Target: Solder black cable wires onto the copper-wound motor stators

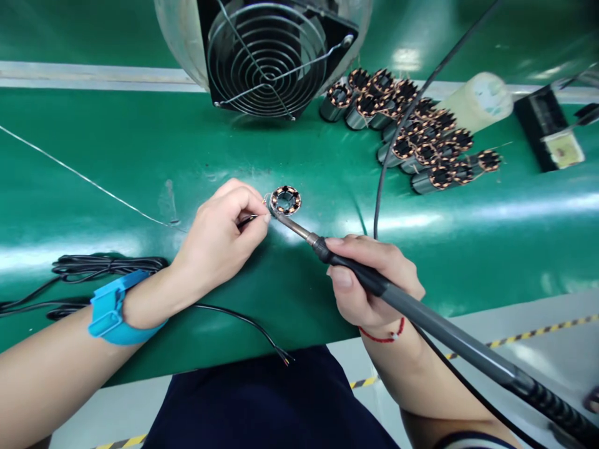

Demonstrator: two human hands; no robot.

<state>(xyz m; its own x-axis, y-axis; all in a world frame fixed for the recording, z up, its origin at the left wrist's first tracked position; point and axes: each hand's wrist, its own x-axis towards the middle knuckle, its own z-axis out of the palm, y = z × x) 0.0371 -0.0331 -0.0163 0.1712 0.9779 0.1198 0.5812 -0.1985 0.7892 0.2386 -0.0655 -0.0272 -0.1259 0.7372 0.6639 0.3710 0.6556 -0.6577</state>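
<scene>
A small motor stator (286,200) with copper windings stands on the green bench, its ring of black slots facing up. My left hand (224,234) is closed in a pinch at the stator's left side, on a thin black wire (247,220); the fingers hide most of it. Fine leads (266,201) show between the fingertips and the stator. In my right hand (374,274) is a soldering iron (360,274), gripped like a pen. Its metal tip reaches the stator's lower left edge beside my left fingertips; whether it touches is too small to tell.
Behind the stator stands a fan (269,75) with a wire guard. Several more stators (421,131) are grouped at the back right, near a pale cylinder (486,100) and a sponge holder (543,131). Coiled black cable (107,265) and solder wire (88,181) lie left.
</scene>
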